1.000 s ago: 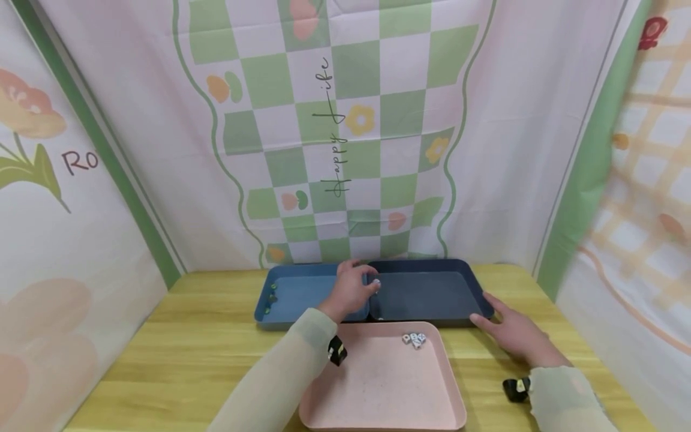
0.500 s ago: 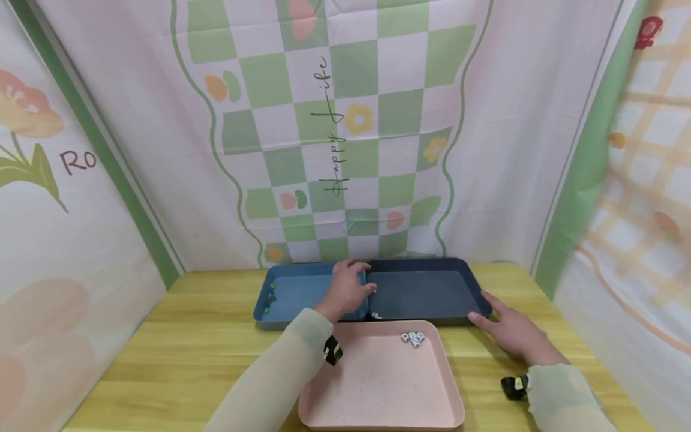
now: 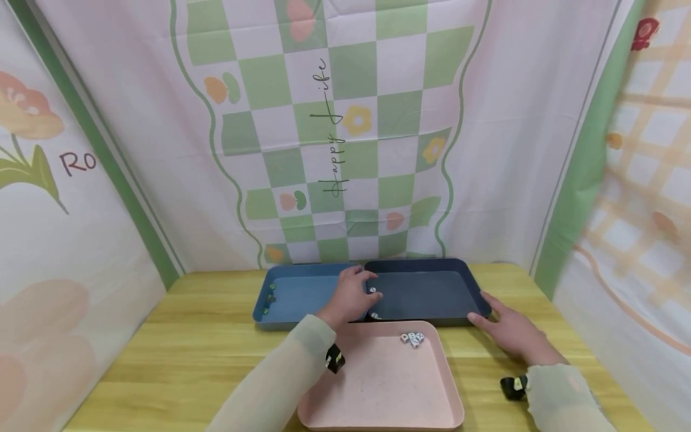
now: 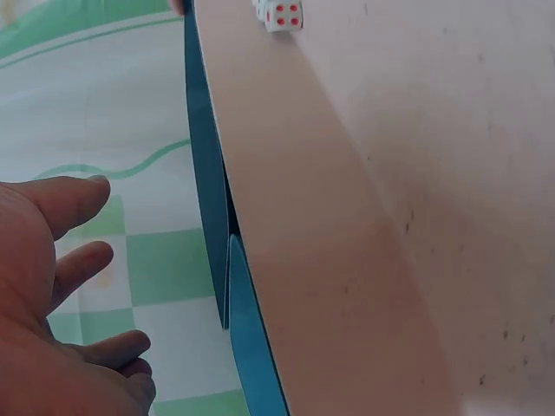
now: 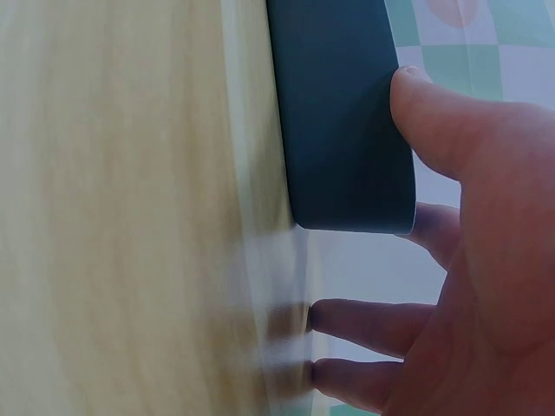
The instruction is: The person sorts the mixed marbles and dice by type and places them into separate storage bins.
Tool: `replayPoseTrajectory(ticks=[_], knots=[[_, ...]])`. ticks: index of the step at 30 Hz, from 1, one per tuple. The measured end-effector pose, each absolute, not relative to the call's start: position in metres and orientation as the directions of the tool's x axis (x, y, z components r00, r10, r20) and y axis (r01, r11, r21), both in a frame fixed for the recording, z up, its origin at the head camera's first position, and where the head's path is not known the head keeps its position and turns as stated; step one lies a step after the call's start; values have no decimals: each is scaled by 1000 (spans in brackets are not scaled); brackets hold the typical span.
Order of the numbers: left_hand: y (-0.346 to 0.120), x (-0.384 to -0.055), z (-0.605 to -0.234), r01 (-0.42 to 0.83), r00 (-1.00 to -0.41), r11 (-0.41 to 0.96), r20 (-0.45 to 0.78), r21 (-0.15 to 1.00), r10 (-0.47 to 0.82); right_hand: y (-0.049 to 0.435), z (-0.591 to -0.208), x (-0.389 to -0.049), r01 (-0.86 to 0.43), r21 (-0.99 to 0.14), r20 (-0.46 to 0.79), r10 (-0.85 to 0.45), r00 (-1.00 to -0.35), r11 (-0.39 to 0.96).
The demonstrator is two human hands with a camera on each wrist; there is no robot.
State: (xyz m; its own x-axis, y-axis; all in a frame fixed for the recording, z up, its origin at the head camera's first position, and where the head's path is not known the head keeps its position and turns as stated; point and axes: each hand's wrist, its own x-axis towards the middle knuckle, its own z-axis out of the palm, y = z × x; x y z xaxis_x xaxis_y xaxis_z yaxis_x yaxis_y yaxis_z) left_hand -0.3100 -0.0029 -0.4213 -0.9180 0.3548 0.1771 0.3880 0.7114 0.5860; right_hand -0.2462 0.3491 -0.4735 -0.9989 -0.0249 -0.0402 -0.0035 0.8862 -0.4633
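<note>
Green-&-white check cloth (image 3: 351, 120) w/ "Happy Life" on it hangs behind a yellowish wood-grain worktop (image 3: 210, 336); printed cloths L & R too. Blue tray (image 3: 302, 297) & navy tray (image 3: 432, 297) sit side by side at the far edge, pink tray (image 3: 385, 390) just nearer. L hand (image 3: 346, 298) is over the seam b/w blue & navy, fingers apart, none clamped on anything. One die (image 3: 373, 290) is in navy by its L wall, seen b/w thumb & index; can't tell if either touches it. More white dice (image 3: 375, 316) in navy's near-L corner, partly hidden by the rim, no. unclear. R hand (image 3: 513, 333) is at navy's near-R corner, fingers spread, thumb on the near rim, index round the R side. Small dice group (image 3: 412, 339) in pink, far-R part, bunched, white; L wrist view shows red pips on one. Green bits (image 3: 269, 298) along blue's L end, too small to ID. Sleeves pale, black gadget (image 3: 335, 358) at L wrist, another (image 3: 513, 388) at R.
</note>
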Motion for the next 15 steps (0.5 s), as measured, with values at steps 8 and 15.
replayPoseTrajectory(ticks=[8, 15], knots=[[9, -298, -426, 486, -861, 738, 114, 467, 495, 351, -475, -247, -10, -460, -33, -28, -999, 888], [19, -290, -430, 548, -818, 737, 68, 397, 572, 349, -475, -246, -22, -456, -18, -34, -999, 890]])
